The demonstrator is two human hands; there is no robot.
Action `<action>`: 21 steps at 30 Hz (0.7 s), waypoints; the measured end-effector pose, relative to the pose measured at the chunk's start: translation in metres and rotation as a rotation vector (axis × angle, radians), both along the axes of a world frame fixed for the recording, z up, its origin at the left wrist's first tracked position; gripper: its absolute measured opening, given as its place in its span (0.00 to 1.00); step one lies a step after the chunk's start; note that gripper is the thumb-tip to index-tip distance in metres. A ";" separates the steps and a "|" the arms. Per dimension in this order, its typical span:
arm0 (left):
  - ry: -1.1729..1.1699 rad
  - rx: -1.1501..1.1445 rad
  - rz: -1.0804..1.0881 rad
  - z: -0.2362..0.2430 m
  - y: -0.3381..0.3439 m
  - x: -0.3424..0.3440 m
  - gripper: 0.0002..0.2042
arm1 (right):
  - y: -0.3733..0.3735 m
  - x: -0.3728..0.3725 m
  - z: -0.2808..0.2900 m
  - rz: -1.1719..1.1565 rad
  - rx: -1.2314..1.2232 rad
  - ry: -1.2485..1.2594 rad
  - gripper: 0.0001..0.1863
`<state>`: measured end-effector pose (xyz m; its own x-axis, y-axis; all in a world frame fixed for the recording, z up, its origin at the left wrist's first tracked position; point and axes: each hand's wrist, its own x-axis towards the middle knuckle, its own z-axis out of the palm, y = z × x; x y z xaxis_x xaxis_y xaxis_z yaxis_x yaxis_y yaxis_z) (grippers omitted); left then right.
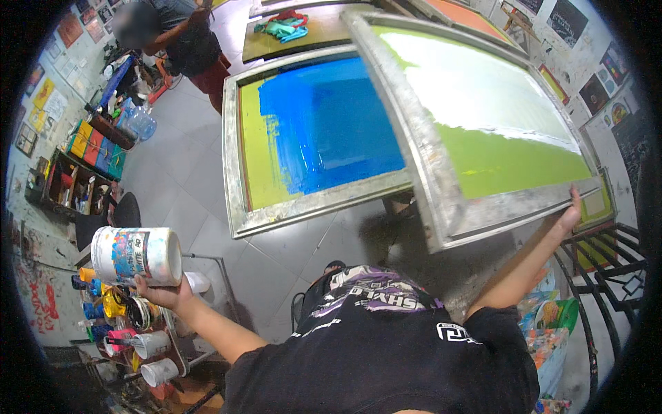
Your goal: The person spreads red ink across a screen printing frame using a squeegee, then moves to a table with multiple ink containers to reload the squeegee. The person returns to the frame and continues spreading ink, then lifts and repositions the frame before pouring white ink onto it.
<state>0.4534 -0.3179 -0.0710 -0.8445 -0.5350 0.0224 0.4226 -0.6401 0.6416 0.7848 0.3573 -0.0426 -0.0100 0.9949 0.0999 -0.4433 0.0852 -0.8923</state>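
Note:
My left hand (165,293) is closed around the lower side of a white plastic paint tub (169,257), which lies tipped on its side in the air at the left. At the right, my right hand (572,210) grips the near corner of a screen-printing frame (496,212). White ink (476,90) covers the far part of its yellow-green mesh (510,165). That frame is tilted and overlaps the right side of a second screen frame (233,152), whose mesh carries a broad coat of wet blue ink (331,124). Whatever is inside the tub is hidden.
A rack with several tubs and cups (155,345) stands below my left hand. Black metal railings (603,276) are at the right. Far left, another person (186,41) stands near a water jug (141,124). Coloured cloths (283,27) lie on a board behind the frames.

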 end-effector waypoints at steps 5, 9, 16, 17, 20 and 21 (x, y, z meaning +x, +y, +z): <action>-0.044 -0.049 0.038 -0.001 -0.010 -0.002 0.25 | -0.005 -0.039 -0.059 0.036 -0.007 0.091 0.24; -0.047 -0.043 0.001 0.001 -0.007 0.004 0.28 | -0.061 -0.085 -0.059 0.002 -0.065 0.110 0.21; -0.060 -0.149 -0.059 0.013 -0.013 0.005 0.30 | -0.086 -0.118 -0.073 0.091 -0.168 0.244 0.17; -0.067 -0.153 -0.081 0.018 -0.006 0.008 0.30 | -0.059 -0.117 -0.090 0.096 -0.133 0.264 0.16; -0.041 -0.160 -0.136 0.020 0.002 0.012 0.30 | -0.070 -0.122 -0.091 0.155 -0.137 0.334 0.16; -0.048 -0.168 -0.116 0.018 0.005 0.009 0.31 | -0.067 -0.123 -0.100 0.129 -0.142 0.324 0.17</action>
<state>0.4626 -0.3128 -0.0535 -0.9025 -0.4263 0.0616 0.3188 -0.5648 0.7612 0.6614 0.2899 -0.1426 -0.1266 0.9917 -0.0208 -0.7035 -0.1045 -0.7029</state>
